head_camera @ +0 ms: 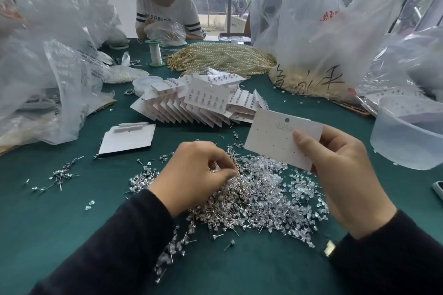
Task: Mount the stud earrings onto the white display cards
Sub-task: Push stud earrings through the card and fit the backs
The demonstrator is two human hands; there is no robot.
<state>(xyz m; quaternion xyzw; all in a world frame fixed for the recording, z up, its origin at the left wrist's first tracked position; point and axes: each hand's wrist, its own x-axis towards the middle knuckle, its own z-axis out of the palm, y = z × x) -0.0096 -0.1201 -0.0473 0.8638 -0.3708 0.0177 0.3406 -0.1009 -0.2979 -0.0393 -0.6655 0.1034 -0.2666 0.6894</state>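
sleeves: black sleeves [134, 235] come in from the bottom edge, one on each arm, with a watch [329, 248] on the right wrist
left hand: left hand [199, 172] is knuckles-up on the pile, fingers curled in, thumb and forefinger pinching a few studs [259, 199] with a bit of sparkle showing inside the curl
right hand: right hand [345, 175] holds a blank card [280, 139] by its right end, thumb across the front, fingers behind
card: white, tilted, held up over the far right side of the pile, rows of tiny holes, nothing stuck in it
studs: big glittery heap on the green cloth [48, 211] right between the hands, and a small stray bunch [62, 172] off to the left
done cards: filled cards [199, 100] fanned out in a leaning stack just behind the pile
spare cards: a couple of flat white blanks [129, 137] lie left of the stack
tub: clear plastic tub [407, 132] near the right edge
further back: pearl strands [223, 57] in a heap, a thread spool [155, 52] standing upright, and plastic bags [318, 38] on both sides
people: one person [165, 9] sits across the table working at a bag
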